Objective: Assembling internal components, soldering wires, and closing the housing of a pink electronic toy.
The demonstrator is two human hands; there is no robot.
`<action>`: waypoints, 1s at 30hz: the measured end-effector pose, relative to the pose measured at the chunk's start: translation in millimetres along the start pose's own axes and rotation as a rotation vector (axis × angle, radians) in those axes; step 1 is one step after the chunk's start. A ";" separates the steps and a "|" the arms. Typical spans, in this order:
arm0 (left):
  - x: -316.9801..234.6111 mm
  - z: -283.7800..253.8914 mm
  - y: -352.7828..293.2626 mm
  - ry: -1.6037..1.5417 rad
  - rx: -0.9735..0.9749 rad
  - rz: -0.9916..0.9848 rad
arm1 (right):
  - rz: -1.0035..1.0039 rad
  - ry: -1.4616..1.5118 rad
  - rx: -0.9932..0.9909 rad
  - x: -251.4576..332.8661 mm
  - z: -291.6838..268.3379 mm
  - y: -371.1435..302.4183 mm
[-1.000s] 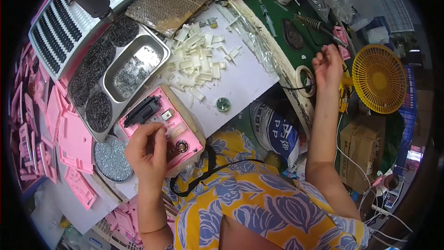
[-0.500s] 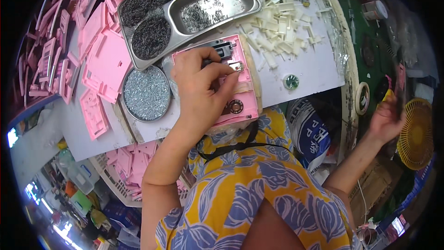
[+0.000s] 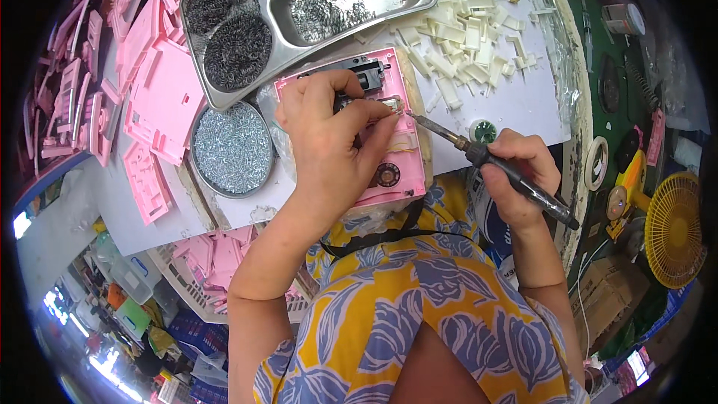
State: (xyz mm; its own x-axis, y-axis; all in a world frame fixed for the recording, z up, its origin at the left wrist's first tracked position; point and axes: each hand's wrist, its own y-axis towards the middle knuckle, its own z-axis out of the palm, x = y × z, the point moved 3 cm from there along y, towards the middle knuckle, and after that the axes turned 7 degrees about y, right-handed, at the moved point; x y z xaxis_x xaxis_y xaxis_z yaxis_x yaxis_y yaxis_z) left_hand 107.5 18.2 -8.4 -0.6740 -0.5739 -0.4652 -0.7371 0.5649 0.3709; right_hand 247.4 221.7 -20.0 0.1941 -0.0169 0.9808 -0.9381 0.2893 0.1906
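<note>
A pink plastic housing (image 3: pixel 416 167) lies in front of me, with a black mechanism (image 3: pixel 368 73) at its far end and a dark round part (image 3: pixel 387 174) at its near end. My left hand (image 3: pixel 329 127) rests over its left side, thumb and forefinger pinched beside a small silvery part (image 3: pixel 392 105); what is between the fingertips is too small to make out. My right hand (image 3: pixel 523 172) grips a soldering iron (image 3: pixel 516 178) by its black handle. The iron slants down to the left, its metal tip close to the silvery part and the left fingertips. Whether it touches is unclear.
A steel tray (image 3: pixel 283 26) of small dark springs stands beyond the housing. Left are a round dish (image 3: pixel 232 151) of screws and pink panels (image 3: pixel 168 97). Right lie white plastic parts (image 3: pixel 475 30), a small round container (image 3: pixel 483 132) and a yellow fan (image 3: pixel 673 228).
My right hand has come from the far right to the housing, bringing the soldering iron to its right edge. The left hand keeps its pinch in nearly the same place.
</note>
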 end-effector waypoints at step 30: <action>-0.9 2.2 -0.8 0.046 -0.030 0.029 | -0.234 -0.149 0.072 -5.2 -2.4 4.6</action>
State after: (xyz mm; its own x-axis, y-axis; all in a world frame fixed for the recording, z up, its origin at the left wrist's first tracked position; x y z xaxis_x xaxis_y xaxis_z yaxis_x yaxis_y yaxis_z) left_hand 108.8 19.5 -10.1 -0.6961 -0.5848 -0.4165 -0.7180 0.5638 0.4083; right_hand 242.7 225.5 -24.3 0.3687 -0.2174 0.9038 -0.8917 0.1918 0.4099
